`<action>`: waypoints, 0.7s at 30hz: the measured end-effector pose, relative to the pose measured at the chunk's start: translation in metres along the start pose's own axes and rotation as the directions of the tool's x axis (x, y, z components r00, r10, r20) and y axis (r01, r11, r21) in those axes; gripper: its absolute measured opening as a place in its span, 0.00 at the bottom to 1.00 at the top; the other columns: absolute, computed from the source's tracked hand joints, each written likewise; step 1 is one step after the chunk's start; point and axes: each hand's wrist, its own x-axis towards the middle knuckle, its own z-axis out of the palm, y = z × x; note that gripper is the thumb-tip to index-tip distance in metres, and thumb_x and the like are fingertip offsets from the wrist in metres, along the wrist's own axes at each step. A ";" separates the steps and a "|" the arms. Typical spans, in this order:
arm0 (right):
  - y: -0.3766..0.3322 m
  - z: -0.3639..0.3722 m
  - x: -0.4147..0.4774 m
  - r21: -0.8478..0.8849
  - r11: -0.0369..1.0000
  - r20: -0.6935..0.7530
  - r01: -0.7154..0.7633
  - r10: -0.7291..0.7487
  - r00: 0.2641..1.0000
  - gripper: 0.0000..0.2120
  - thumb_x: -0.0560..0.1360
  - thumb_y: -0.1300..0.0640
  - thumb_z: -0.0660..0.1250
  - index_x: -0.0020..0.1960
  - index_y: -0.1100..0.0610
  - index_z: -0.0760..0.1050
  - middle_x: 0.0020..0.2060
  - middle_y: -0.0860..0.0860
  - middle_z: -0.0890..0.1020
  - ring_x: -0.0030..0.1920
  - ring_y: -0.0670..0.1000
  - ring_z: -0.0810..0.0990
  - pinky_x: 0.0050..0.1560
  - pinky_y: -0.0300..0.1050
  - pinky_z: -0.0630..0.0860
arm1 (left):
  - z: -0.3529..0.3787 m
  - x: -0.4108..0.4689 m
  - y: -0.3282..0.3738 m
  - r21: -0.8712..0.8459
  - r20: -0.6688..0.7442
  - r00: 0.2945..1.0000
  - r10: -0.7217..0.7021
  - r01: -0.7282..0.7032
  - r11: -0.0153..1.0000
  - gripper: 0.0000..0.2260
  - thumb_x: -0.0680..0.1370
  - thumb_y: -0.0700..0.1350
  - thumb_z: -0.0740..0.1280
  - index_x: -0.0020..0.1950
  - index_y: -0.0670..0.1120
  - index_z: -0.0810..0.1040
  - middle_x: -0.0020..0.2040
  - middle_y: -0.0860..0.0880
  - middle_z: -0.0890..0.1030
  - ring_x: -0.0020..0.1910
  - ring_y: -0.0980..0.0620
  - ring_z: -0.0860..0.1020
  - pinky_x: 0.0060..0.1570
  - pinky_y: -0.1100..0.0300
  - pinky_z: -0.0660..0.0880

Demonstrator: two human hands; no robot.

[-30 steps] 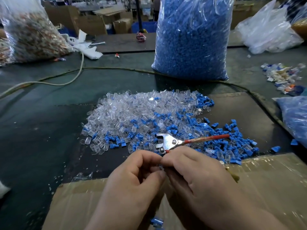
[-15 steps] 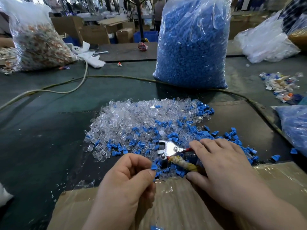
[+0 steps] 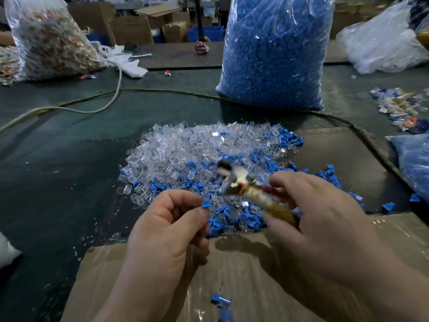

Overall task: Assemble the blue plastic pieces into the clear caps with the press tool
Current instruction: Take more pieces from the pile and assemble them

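Observation:
A heap of clear caps mixed with blue plastic pieces lies on the dark table in front of me. My left hand pinches one small blue piece between thumb and forefinger, just above the heap's near edge. My right hand grips the press tool by its tan and red handles; the metal head points up and left over the heap and is blurred with motion. Tool head and blue piece are a short way apart.
A taped cardboard box lies under my hands, with a few blue pieces on it. A big bag of blue pieces stands behind the heap. A cord crosses the table. Other bags sit at far left and right.
My right hand has picked the press tool up off the heap and lifted it, head swinging up and left. My left hand stays put, holding the blue piece.

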 end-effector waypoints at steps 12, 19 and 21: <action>0.002 0.004 -0.004 -0.027 0.994 0.110 0.102 -0.099 0.989 0.24 0.69 0.39 0.59 0.62 0.46 0.72 0.51 0.40 0.77 0.52 0.46 0.75 0.53 0.39 0.69 | -0.012 0.003 -0.003 0.212 0.062 0.972 0.227 -0.235 0.949 0.09 0.62 0.51 0.72 0.41 0.55 0.83 0.33 0.47 0.82 0.30 0.53 0.79 0.28 0.63 0.76; 0.004 0.001 -0.003 0.070 0.983 0.069 0.171 -0.175 0.982 0.22 0.69 0.41 0.63 0.62 0.46 0.71 0.51 0.40 0.77 0.53 0.47 0.76 0.52 0.44 0.76 | -0.013 0.001 0.003 0.227 0.097 0.958 0.269 -0.284 0.932 0.08 0.68 0.42 0.77 0.41 0.54 0.82 0.32 0.47 0.81 0.29 0.53 0.78 0.28 0.64 0.75; 0.004 0.001 -0.003 0.065 0.982 0.082 0.178 -0.183 0.980 0.23 0.69 0.41 0.63 0.62 0.45 0.70 0.51 0.40 0.77 0.53 0.47 0.76 0.53 0.43 0.75 | -0.012 -0.001 0.004 0.251 0.094 0.957 0.274 -0.289 0.924 0.07 0.69 0.42 0.72 0.41 0.55 0.82 0.33 0.47 0.81 0.29 0.52 0.78 0.29 0.64 0.75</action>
